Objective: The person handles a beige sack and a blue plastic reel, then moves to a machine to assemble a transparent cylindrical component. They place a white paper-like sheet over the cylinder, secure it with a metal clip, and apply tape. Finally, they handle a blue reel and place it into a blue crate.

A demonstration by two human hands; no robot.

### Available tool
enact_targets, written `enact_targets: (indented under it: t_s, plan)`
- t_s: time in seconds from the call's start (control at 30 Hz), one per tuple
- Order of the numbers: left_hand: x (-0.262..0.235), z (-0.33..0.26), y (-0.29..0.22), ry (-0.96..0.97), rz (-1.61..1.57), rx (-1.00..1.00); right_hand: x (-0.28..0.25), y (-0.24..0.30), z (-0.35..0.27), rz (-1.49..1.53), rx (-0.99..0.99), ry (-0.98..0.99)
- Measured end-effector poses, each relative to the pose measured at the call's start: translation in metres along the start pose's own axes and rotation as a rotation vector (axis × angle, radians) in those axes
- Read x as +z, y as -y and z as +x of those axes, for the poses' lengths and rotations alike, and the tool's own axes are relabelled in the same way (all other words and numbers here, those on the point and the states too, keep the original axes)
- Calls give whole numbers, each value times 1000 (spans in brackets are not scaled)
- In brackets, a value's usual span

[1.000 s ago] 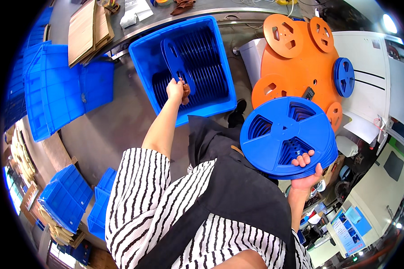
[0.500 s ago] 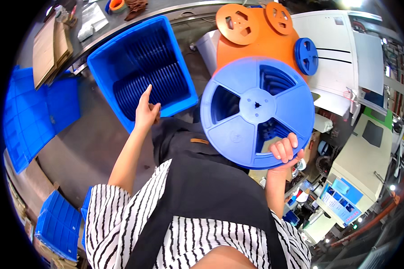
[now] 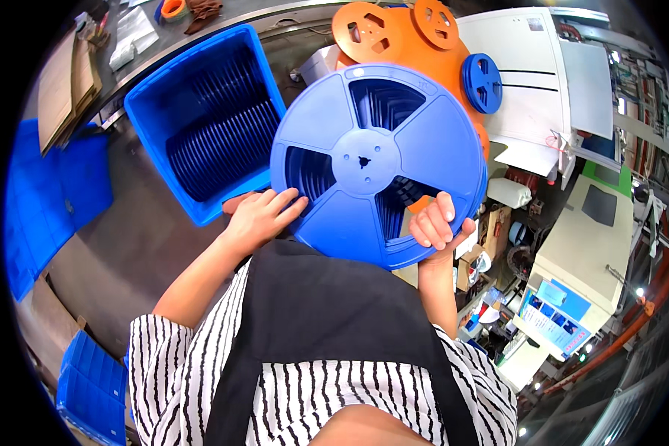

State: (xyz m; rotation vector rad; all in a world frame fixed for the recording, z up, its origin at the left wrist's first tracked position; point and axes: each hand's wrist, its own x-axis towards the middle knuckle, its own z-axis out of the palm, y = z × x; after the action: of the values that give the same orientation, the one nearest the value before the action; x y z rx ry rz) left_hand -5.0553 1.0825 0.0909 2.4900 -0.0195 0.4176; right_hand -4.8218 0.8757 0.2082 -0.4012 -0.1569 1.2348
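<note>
A stack of large blue plastic reels (image 3: 379,171) is held up in front of my apron, its round face turned toward me. Several layers show through the cutouts. My right hand (image 3: 440,227) grips the lower right rim, fingers curled through a cutout. At the lower left edge is my left hand (image 3: 264,217), fingers spread and their tips against the rim. Left of the stack stands a blue crate (image 3: 154,132), where dark blue reels (image 3: 227,152) stand on edge in two rows.
Beyond the stack are orange reels (image 3: 366,33) on an orange surface and a smaller blue reel (image 3: 483,83). A white machine (image 3: 513,82) stands to the right. A metal bench (image 3: 201,37) with cardboard (image 3: 67,89) runs along the upper left. Blue crates (image 3: 67,193) line the left.
My left hand has come from beside the crate's reels to the stack's lower left edge. The held stack has shifted left and closer to the crate.
</note>
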Motion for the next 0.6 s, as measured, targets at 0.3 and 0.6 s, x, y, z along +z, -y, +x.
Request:
enact_targets:
  t_s: [0.3,0.6]
  plan:
    - [12,-23,-3,-26,-539,-379,7,-10,29,-272,51,-477]
    - [-12,-78,47,-631,-1687,-1046,-23,-11,13,-294,-12,-709]
